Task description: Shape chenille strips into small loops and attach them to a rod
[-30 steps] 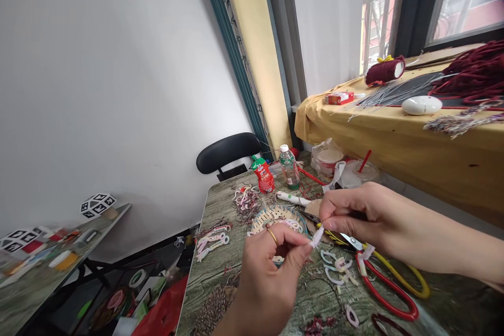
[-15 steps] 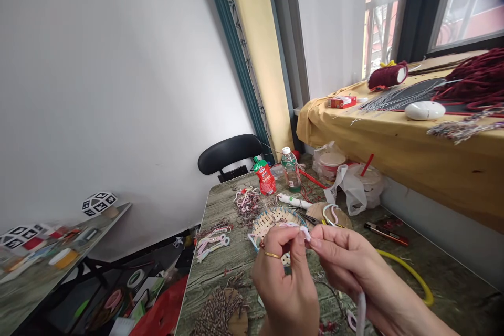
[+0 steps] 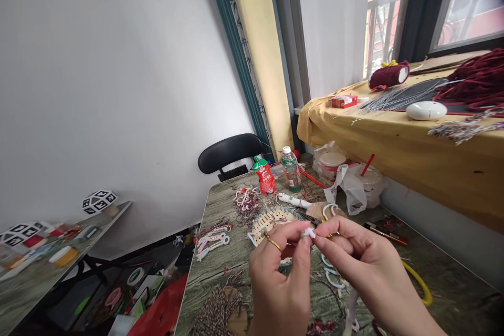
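Observation:
Between the fingertips of both hands is a short piece of pale pink and white cord [image 3: 308, 233], looped or knotted on itself. My left hand [image 3: 281, 273], with a ring on one finger, pinches it from the left. My right hand [image 3: 362, 260] pinches the same bit from the right. A pale strand [image 3: 352, 312] hangs below my right hand. Behind the fingers lies a round woven basket [image 3: 271, 219] with blue edging, partly hidden by my left hand. Pastel braided cords with loop ends [image 3: 214, 241] rest on the table to the left.
Brown-white yarn wound on card [image 3: 222, 312] lies at the near edge. A red pouch [image 3: 264, 176] and a bottle [image 3: 290, 170] stand at the back. To the right are a bagged cup [image 3: 370, 186], a craft knife [image 3: 386, 233] and a yellow tube [image 3: 419, 283].
My right hand has turned and lifted slightly, its fingers more spread. Less cord shows between the fingertips, and the hanging strand has dropped lower, uncovering pastel loops on the table.

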Demonstrator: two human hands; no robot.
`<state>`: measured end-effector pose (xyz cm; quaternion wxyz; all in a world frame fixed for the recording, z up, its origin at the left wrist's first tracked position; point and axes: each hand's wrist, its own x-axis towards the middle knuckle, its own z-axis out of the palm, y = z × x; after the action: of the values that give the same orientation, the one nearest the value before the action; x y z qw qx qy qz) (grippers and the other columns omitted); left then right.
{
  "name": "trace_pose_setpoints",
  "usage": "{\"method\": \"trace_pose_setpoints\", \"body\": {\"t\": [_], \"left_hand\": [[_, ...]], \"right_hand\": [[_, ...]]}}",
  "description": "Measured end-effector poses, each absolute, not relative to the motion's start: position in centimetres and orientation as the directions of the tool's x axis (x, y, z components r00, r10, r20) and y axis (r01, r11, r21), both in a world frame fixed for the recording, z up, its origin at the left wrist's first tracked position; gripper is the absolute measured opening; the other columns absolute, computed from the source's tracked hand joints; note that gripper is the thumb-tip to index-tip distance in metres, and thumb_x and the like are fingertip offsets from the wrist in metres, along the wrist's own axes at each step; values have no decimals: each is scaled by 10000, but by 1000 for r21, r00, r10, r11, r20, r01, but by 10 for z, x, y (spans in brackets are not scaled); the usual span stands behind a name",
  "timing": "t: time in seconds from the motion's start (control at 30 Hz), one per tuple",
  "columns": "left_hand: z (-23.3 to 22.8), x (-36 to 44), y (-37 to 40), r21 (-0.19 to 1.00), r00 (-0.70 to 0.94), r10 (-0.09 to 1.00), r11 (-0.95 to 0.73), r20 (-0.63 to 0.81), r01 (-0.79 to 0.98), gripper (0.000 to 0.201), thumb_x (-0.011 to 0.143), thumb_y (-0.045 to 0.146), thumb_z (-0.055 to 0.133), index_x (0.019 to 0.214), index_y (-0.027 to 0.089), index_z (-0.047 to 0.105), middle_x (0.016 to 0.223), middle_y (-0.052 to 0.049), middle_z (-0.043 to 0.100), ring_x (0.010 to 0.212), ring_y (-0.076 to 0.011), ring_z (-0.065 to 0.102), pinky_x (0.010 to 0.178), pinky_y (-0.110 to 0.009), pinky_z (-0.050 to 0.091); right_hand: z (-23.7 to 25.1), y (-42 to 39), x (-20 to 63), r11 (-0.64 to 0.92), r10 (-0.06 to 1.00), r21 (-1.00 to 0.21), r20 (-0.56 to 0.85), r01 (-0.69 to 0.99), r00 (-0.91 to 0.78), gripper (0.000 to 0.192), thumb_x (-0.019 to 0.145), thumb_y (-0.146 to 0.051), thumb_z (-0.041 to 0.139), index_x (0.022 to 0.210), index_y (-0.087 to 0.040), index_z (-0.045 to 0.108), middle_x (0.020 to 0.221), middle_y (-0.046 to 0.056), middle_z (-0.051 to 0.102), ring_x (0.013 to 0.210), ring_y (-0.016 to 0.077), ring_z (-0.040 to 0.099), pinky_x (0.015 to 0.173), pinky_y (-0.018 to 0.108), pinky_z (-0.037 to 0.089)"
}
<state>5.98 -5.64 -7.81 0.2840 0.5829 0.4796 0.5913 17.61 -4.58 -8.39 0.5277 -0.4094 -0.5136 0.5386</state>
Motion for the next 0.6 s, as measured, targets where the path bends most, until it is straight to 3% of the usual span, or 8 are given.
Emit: {"method": "trace_pose_setpoints", "body": {"t": [0.23,0.37,0.47,0.6], "left_hand": [[-68,54,-51,777,-33,851,-462,524,427,105,755,122,588,789,171,674,736,-20,701,646,-126,629,588,-217,528],[-68,52,-48,721,1,806,-529,591,446,111,740,92,585,751,166,666,698,-10,698,617,-114,625,575,-202,518],[-70,50,-49,765,-26,822,-518,570,383,111,716,95,588,724,175,664,659,-1,682,576,-108,605,561,-206,506],[-70,50,-49,913,-7,933,-352,361,207,81,681,111,604,659,163,662,613,-6,660,544,-104,572,534,-204,479]], "right_hand": [[-83,-49,173,143,987,-987,148,-68,-67,286,789,-445,572,677,-185,534,485,-97,251,474,86,189,458,223,183],[-84,-48,178,188,982,-982,188,3,-23,251,775,-416,599,686,-181,583,474,-90,266,461,86,221,445,227,197],[-86,-43,188,137,975,-986,152,-98,-165,251,778,-434,606,809,-191,662,483,-67,370,453,85,299,432,212,234],[-87,-36,200,-4,942,-977,69,-214,-329,221,754,-411,657,850,-218,710,665,-3,578,570,104,451,490,199,338]]}}
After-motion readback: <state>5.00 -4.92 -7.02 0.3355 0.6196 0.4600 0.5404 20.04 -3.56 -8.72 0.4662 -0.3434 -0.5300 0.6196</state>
